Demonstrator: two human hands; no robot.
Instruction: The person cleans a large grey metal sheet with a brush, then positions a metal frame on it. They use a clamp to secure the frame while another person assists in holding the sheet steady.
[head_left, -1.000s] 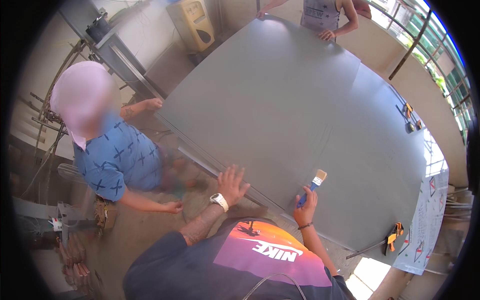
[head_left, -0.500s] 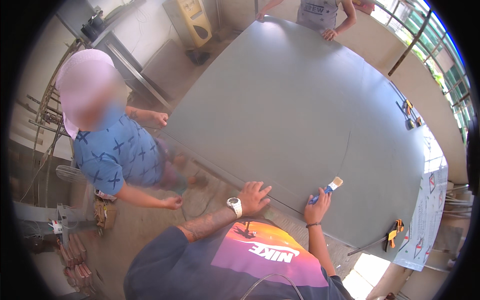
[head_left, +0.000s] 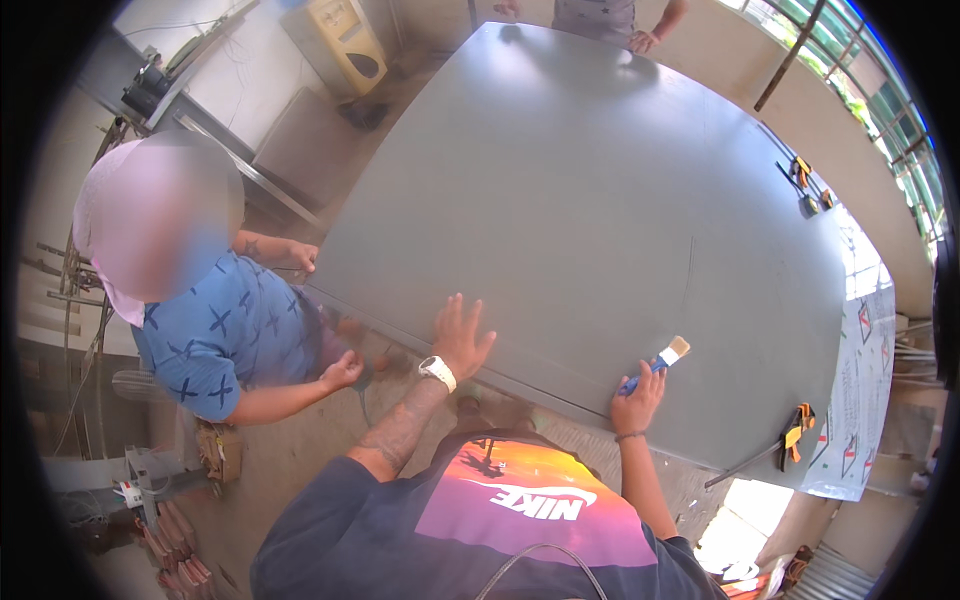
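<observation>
A large grey sheet covers the work table in front of me. My left hand, with a white watch at the wrist, lies over its near edge with fingers spread and nothing in them. Farther right, my right hand is closed round the blue handle of a paintbrush. The brush's pale bristles point up and to the right, above the sheet. A thin dark line runs along the sheet beyond the brush.
A bar clamp grips the near right corner; more clamps sit at the far right edge. Printed film hangs along the right side. A co-worker in blue stands left, another person at the far end.
My left hand has moved left and farther onto the sheet, its fingers spread. My right hand keeps the paintbrush in nearly the same place. The view has shifted slightly.
</observation>
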